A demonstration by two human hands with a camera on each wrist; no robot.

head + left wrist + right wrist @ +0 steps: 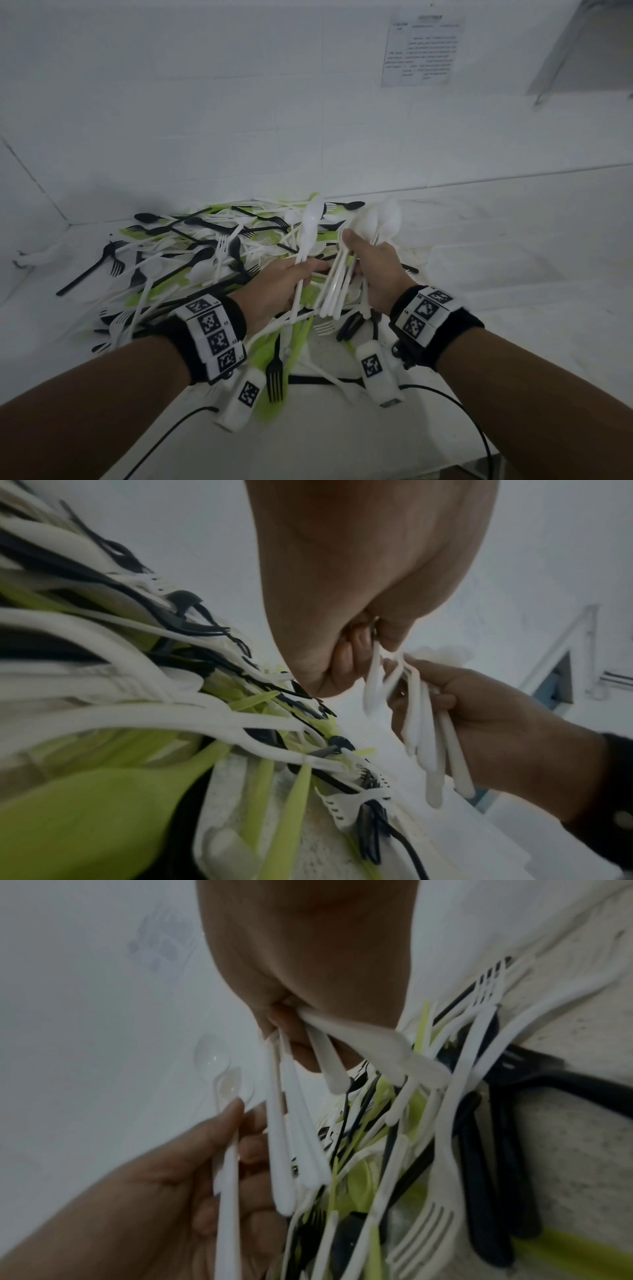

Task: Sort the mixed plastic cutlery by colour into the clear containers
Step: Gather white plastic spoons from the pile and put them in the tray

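White spoons [373,233] gripped by right hand [380,270]; left hand [274,291] pinches one white spoon [308,233]

White counter [479,274] bears mixed cutlery pile [191,260].

No readable text anywhere in my views.

A printed sheet [423,50] is stuck on the white wall, its lines too blurred for me to make out. Both wrist bands [214,334] carry black-and-white square code markers with tiny figures beside them, too small for me to read.
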